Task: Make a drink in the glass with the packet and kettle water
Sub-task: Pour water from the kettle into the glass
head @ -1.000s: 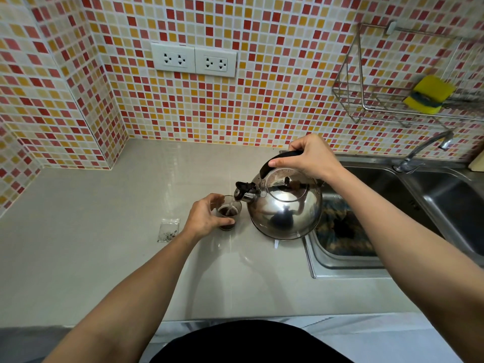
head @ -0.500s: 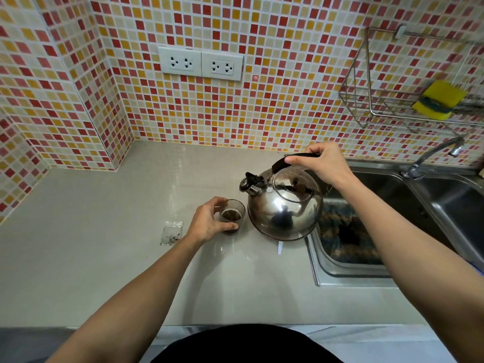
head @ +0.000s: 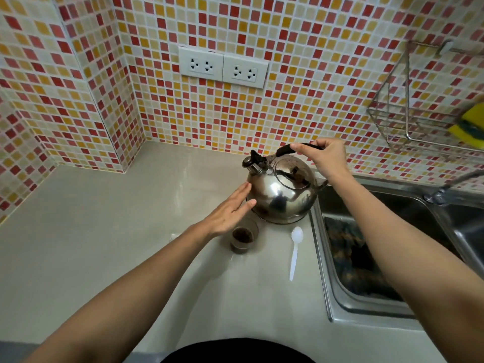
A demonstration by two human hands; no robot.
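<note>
A steel kettle [head: 281,195] stands on the grey counter beside the sink. My right hand [head: 323,155] is closed around its black handle. A small glass [head: 243,238] with dark liquid and grounds stands on the counter in front of the kettle. My left hand [head: 230,210] hovers flat just above and behind the glass, fingers stretched toward the kettle's side, holding nothing. A white plastic spoon [head: 295,251] lies to the right of the glass. The packet is mostly hidden behind my left forearm.
A steel sink [head: 366,307] with a dark item inside lies to the right, its tap [head: 450,186] at the far right. A wire rack [head: 408,127] with a yellow sponge [head: 471,125] hangs on the tiled wall. Two sockets [head: 222,66] sit above the counter.
My left hand has let go of the glass and opened flat beside the kettle. The kettle has tilted back upright and now rests on the counter behind the glass. The spoon has come into view.
</note>
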